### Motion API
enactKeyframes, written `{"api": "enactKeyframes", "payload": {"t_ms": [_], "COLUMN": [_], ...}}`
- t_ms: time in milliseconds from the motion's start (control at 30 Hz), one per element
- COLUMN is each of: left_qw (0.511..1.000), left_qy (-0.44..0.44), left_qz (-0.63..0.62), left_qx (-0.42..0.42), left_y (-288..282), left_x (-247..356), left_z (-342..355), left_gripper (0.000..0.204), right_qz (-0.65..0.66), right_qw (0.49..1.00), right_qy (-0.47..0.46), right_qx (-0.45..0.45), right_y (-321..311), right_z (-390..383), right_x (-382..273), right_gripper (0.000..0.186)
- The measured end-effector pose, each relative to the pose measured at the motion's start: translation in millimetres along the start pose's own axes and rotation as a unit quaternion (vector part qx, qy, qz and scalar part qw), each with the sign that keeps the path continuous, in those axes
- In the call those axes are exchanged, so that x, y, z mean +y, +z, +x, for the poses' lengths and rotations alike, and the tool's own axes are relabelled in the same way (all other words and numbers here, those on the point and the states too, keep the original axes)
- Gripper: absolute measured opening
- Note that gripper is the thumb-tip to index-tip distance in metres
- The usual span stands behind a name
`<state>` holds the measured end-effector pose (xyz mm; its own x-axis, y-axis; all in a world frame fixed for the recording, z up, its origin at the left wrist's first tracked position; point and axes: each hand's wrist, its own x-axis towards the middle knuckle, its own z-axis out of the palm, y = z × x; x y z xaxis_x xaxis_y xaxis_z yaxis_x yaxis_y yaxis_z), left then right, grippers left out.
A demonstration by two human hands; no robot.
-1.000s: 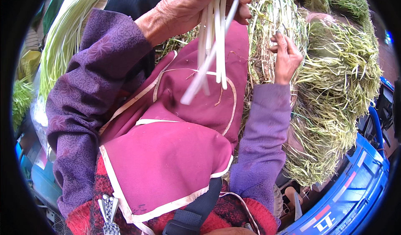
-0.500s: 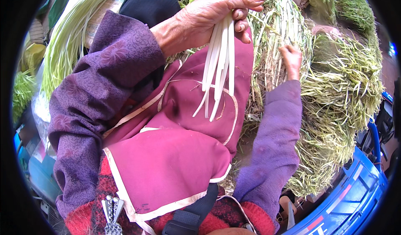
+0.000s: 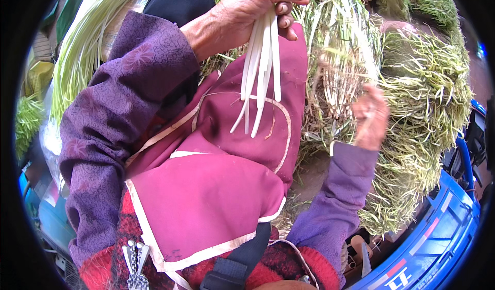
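Note:
My left hand [image 3: 260,6] at the top centre is closed around several slender white stalks [image 3: 260,78], which hang down over the maroon apron [image 3: 216,197] on my lap. My right hand [image 3: 371,109] is smeared by motion at the right of a heap of dry green-white stalks with root ends [image 3: 343,78]; its fingers are bent, and I cannot make out whether anything is between them.
Pale green trimmed stalks [image 3: 82,58] lie at the upper left. Piles of yellow-green leaves [image 3: 417,104] fill the right. A blue plastic body [image 3: 433,238] with reflective strips curves along the lower right, near wood and metal pieces [image 3: 361,249].
My right hand has moved down and rightward from the stalk heap and is blurred. My left hand, still holding the stalks, dipped slightly and has since risen a little to the left.

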<state>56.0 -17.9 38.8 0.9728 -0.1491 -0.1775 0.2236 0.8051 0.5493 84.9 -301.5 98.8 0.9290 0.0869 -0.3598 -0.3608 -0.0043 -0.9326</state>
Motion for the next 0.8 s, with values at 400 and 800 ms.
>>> {"api": "enactKeyframes", "payload": {"t_ms": [400, 800], "left_qw": [0.995, 0.987], "left_qy": [0.001, -0.056], "left_qz": [0.087, 0.134], "left_qx": [0.047, 0.076], "left_y": [-3.0, -5.9], "left_x": [-6.1, -8.7], "left_z": [-7.8, -11.2], "left_gripper": [0.045, 0.015], "right_qz": [0.091, -0.298], "right_qw": [0.952, 0.919], "right_qy": [-0.267, -0.256], "right_qx": [-0.116, -0.029], "right_y": [6.8, 53.7], "right_z": [-65.8, -69.9], "right_x": [14.4, 68.5], "right_gripper": [0.021, 0.017]}}
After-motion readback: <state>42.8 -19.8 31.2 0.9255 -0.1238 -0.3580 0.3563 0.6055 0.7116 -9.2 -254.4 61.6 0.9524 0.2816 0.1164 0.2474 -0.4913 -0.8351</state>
